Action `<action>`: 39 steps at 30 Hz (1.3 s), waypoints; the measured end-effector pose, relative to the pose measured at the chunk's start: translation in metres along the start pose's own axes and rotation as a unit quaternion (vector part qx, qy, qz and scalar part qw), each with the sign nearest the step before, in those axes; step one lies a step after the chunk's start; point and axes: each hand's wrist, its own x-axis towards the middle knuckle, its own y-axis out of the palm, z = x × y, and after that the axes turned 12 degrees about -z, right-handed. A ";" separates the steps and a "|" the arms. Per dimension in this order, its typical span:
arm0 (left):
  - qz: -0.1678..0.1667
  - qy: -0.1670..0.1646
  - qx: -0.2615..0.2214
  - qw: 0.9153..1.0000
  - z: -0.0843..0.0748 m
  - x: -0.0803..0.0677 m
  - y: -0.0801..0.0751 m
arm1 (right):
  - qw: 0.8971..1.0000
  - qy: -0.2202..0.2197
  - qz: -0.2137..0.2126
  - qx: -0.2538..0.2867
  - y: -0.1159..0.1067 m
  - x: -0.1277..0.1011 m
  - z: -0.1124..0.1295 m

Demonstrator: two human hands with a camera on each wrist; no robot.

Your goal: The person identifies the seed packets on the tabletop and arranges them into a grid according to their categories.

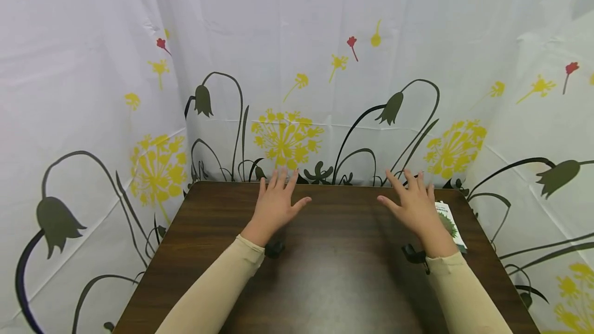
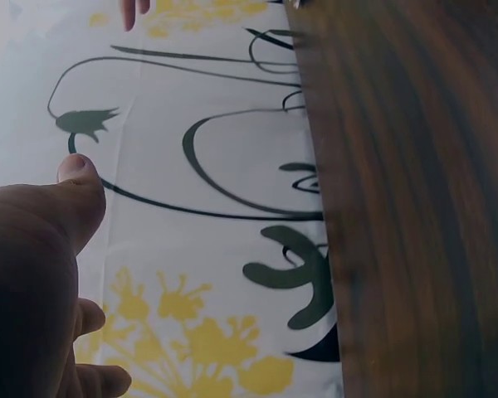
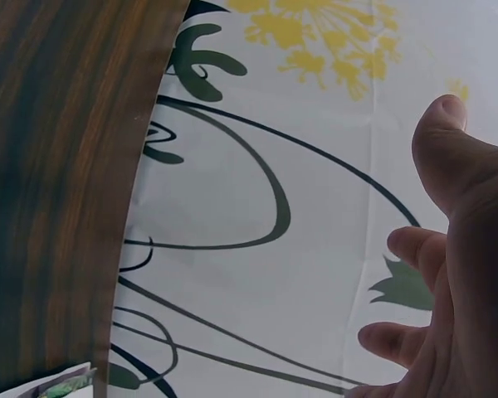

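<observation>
Both hands are held out over the far part of a dark brown wooden table, and neither holds anything. The left hand has its fingers spread and its thumb pointing to the right. Likewise spread, the right hand has its thumb toward the left. Beside and partly behind the right hand lies a white and green printed packet or booklet; its left part is hidden by that hand and wrist. In the right wrist view only a corner of this printed item shows.
A white curtain with yellow, red and dark green flower prints hangs behind the table and on both sides. It meets the table's far edge. Black wrist straps or mounts sit under both wrists.
</observation>
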 end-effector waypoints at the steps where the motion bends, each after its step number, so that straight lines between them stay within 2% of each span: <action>1: 0.002 0.001 -0.002 1.000 -0.002 0.000 0.002 | 1.000 0.002 0.000 0.000 0.000 -0.001 -0.002; 11: 0.012 0.010 -0.019 1.000 -0.028 0.001 0.018 | 1.000 0.017 0.008 0.016 0.003 -0.013 -0.016; 19: 0.028 0.023 -0.020 0.999 -0.051 0.001 0.038 | 0.999 0.032 -0.003 0.014 0.009 -0.029 -0.028; 23: 0.038 0.027 -0.036 0.998 -0.063 0.000 0.043 | 0.999 0.042 -0.005 0.014 0.012 -0.034 -0.035; 39: 0.067 0.025 -0.060 0.996 -0.096 -0.006 0.073 | 0.997 0.075 0.001 0.005 0.011 -0.052 -0.057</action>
